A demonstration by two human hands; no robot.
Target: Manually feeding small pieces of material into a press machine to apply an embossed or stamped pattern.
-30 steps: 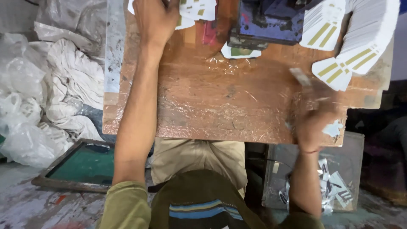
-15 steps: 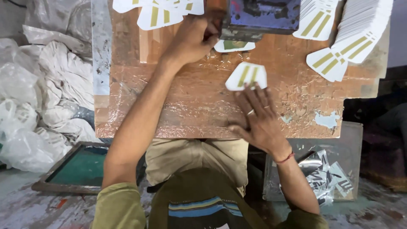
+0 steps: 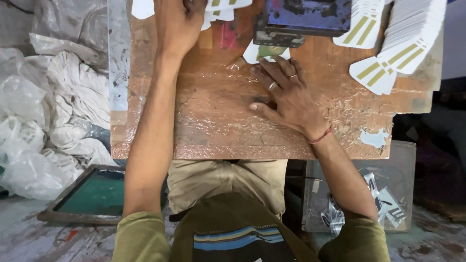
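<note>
My right hand (image 3: pixel 284 92) lies flat on the worn wooden table (image 3: pixel 213 126), fingers spread, fingertips touching a white card (image 3: pixel 264 52) that sticks out from under a dark blue block-like device (image 3: pixel 306 19). My left hand (image 3: pixel 177 24) reaches to the far left of the table, its fingers curled onto a pile of white cards with gold stripes (image 3: pixel 221 7); what it grips is partly cut off by the frame's top edge.
Fanned stacks of white cards with gold stripes (image 3: pixel 398 43) lie at the far right of the table. White plastic bags and cloth (image 3: pixel 53 111) pile up on the floor at left. A framed green screen (image 3: pixel 94 194) lies below; a box of scraps (image 3: pixel 383 204) sits at right.
My right hand slid the white card forward under the blue device and now rests flat there. My left hand moved from the device to the card pile at the far left.
</note>
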